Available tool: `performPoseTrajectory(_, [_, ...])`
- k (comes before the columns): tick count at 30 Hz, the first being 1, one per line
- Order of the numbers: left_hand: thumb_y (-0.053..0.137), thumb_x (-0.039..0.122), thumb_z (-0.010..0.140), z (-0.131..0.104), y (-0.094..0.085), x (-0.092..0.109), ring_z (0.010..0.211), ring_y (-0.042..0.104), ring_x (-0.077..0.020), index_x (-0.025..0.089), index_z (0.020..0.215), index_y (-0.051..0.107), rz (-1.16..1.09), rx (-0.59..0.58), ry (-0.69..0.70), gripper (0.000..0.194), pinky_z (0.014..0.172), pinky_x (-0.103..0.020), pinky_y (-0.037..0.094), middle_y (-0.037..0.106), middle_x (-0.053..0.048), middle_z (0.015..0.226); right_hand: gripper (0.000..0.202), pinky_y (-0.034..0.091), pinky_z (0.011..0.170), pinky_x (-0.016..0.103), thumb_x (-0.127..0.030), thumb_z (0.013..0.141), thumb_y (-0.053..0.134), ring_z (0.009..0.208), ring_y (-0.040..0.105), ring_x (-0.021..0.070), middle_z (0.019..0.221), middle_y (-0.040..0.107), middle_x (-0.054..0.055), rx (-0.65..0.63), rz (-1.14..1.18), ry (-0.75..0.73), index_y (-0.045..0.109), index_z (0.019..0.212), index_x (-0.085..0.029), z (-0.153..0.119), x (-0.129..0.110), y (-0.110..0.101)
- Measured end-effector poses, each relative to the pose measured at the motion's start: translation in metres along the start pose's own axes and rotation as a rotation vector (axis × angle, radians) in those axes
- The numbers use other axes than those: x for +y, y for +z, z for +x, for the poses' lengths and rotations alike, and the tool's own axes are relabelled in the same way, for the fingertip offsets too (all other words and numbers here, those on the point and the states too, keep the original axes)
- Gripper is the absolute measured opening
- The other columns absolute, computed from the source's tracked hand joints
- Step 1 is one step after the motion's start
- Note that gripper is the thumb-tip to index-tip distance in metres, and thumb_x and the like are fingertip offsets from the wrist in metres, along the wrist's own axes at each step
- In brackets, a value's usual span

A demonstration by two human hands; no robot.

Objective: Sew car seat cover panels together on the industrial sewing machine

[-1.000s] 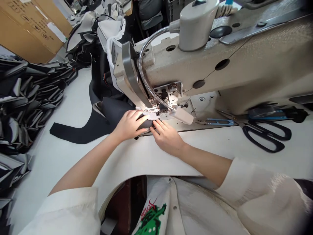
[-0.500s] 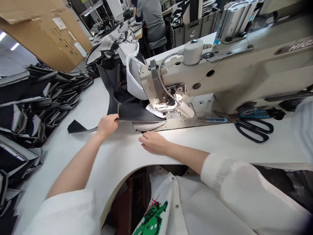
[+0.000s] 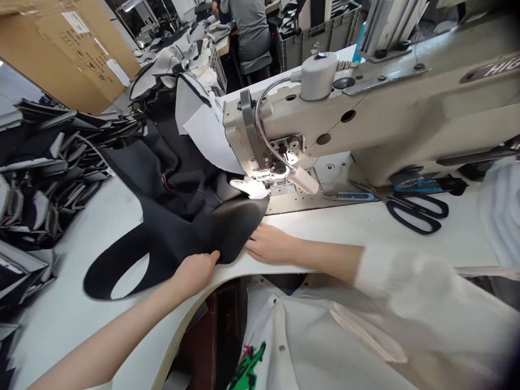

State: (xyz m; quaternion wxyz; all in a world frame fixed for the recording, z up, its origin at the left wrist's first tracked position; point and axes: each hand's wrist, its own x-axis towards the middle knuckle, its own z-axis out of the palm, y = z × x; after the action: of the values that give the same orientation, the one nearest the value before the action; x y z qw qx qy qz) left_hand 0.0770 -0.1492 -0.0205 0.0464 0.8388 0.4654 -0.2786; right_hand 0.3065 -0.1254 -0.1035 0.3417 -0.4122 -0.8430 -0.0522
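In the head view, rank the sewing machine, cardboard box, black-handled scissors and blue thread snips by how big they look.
1. Sewing machine, cut off by the frame
2. Cardboard box, also cut off
3. Black-handled scissors
4. Blue thread snips
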Motion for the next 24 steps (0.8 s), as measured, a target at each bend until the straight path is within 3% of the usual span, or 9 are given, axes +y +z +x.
performPoseTrajectory(2, [0.036, 0.002, 0.076, 0.010, -0.001, 0.008, 0.065, 0.067, -0.0253, 0.018, 0.090, 0.059, -0.021, -0.069, 0.069, 0.031, 0.053, -0.031, 0.041, 0.068, -0.008, 0.071, 0.027, 0.049, 0.081, 0.027, -0.022, 0.097, 0.037, 0.088, 0.059, 0.0109, 0.098, 0.062, 0.005, -0.041, 0.038, -0.228, 0.062, 0.095, -0.015, -0.009, 0.022, -0.011])
performPoseTrajectory(4, [0.043, 0.008, 0.073, 0.016, -0.008, 0.029, 0.066, 0.067, -0.0271, 0.018, 0.088, 0.061, -0.055, -0.173, 0.187, 0.025, 0.052, -0.032, 0.043, 0.069, -0.010, 0.072, 0.024, 0.047, 0.090, 0.037, -0.014, 0.092, 0.044, 0.107, 0.054, 0.0193, 0.112, 0.060, 0.010, -0.069, 0.027, -0.323, 0.060, 0.110, -0.018, -0.010, 0.040, -0.017])
performPoseTrajectory(6, [0.049, 0.015, 0.071, 0.020, -0.027, 0.057, 0.067, 0.067, -0.0284, 0.017, 0.088, 0.063, -0.080, -0.310, 0.338, 0.022, 0.052, -0.032, 0.045, 0.070, -0.011, 0.075, 0.039, 0.042, 0.096, 0.046, -0.010, 0.089, 0.045, 0.120, 0.045, 0.0274, 0.124, 0.053, 0.017, -0.082, 0.009, -0.287, 0.050, 0.128, -0.015, -0.002, 0.050, -0.016])
performPoseTrajectory(9, [0.047, 0.022, 0.079, 0.032, -0.071, 0.086, 0.064, 0.064, -0.0237, 0.020, 0.080, 0.063, -0.182, -0.456, 0.591, 0.017, 0.051, -0.031, 0.045, 0.069, -0.007, 0.073, 0.051, 0.041, 0.098, 0.047, -0.015, 0.088, 0.047, 0.121, 0.044, 0.0302, 0.129, 0.047, 0.022, -0.127, 0.072, -0.225, 0.038, 0.137, -0.007, 0.011, 0.053, -0.003])
performPoseTrajectory(10, [0.044, 0.022, 0.082, 0.040, -0.086, 0.088, 0.062, 0.063, -0.0202, 0.022, 0.076, 0.062, -0.267, -0.422, 0.660, 0.019, 0.053, -0.029, 0.045, 0.068, -0.004, 0.072, 0.051, 0.041, 0.098, 0.047, -0.019, 0.088, 0.047, 0.120, 0.045, 0.0301, 0.129, 0.047, 0.023, -0.138, 0.096, -0.239, 0.038, 0.137, -0.005, 0.013, 0.052, 0.002])
performPoseTrajectory(12, [0.041, 0.020, 0.085, 0.063, -0.108, 0.078, 0.064, 0.060, -0.0154, 0.022, 0.071, 0.058, -0.424, -0.177, 0.632, 0.023, 0.059, -0.026, 0.046, 0.065, 0.000, 0.070, 0.044, 0.041, 0.099, 0.045, -0.021, 0.090, 0.044, 0.117, 0.048, 0.0272, 0.127, 0.051, 0.021, -0.146, 0.126, -0.312, 0.045, 0.131, -0.004, 0.009, 0.051, 0.007])
performPoseTrajectory(15, [0.041, 0.017, 0.084, 0.110, -0.107, 0.040, 0.078, 0.060, -0.0189, 0.017, 0.074, 0.059, -0.354, 0.240, 0.231, 0.021, 0.072, -0.030, 0.048, 0.065, -0.005, 0.079, 0.035, 0.039, 0.104, 0.039, -0.011, 0.092, 0.035, 0.113, 0.053, 0.0220, 0.121, 0.058, 0.017, -0.140, 0.127, -0.415, 0.055, 0.119, -0.005, -0.006, 0.051, 0.006])
performPoseTrajectory(19, [0.049, 0.013, 0.078, 0.152, -0.068, 0.003, 0.100, 0.059, -0.0233, 0.013, 0.099, 0.062, -0.218, 0.346, 0.042, 0.025, 0.087, -0.032, 0.048, 0.064, -0.011, 0.104, 0.035, 0.039, 0.103, 0.039, -0.009, 0.091, 0.038, 0.115, 0.053, 0.0229, 0.120, 0.059, 0.015, -0.219, 0.125, -0.477, 0.055, 0.121, -0.008, -0.009, 0.050, 0.002])
performPoseTrajectory(24, [0.049, 0.018, 0.083, 0.161, -0.054, 0.000, 0.100, 0.060, -0.0228, 0.014, 0.108, 0.061, -0.236, 0.483, -0.002, 0.029, 0.087, -0.031, 0.048, 0.064, -0.011, 0.109, 0.041, 0.037, 0.101, 0.053, -0.014, 0.090, 0.042, 0.122, 0.046, 0.0333, 0.126, 0.053, 0.020, -0.277, 0.036, -0.243, 0.049, 0.129, -0.007, 0.021, 0.046, 0.013])
